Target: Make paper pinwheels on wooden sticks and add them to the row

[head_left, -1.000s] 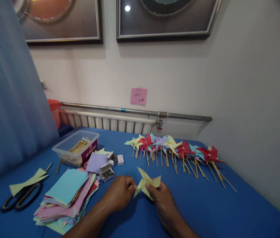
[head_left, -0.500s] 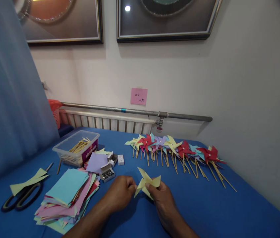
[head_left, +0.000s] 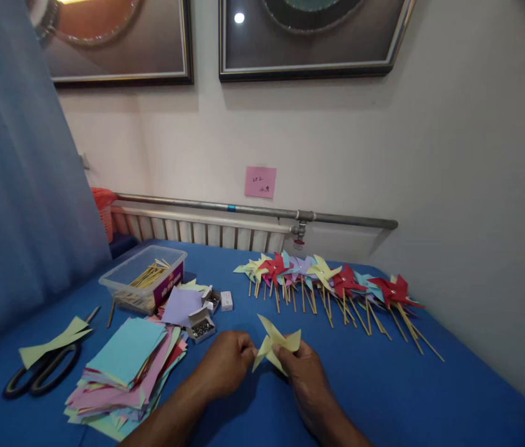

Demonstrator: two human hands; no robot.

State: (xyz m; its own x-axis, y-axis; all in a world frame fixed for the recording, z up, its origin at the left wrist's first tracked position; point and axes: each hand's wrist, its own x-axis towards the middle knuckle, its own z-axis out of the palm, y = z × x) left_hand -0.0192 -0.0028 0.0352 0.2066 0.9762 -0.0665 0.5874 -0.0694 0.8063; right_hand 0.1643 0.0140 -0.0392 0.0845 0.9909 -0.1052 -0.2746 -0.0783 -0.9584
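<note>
Pink note (head_left: pixel 260 182) writing too small; both forearms cut off below.

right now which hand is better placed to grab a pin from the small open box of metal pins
Left. The left hand lies just right of the small open box of metal pins, while the right hand sits farther away, pinching the folded yellow paper pinwheel.

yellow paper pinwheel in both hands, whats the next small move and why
Probably reach the left hand to the open box of metal pins just beyond it. The folded yellow paper pinwheel is pinched by both hands, right hand at its centre, yet no pin or stick shows on it, unlike the finished stick-mounted pinwheels in the row.
</note>
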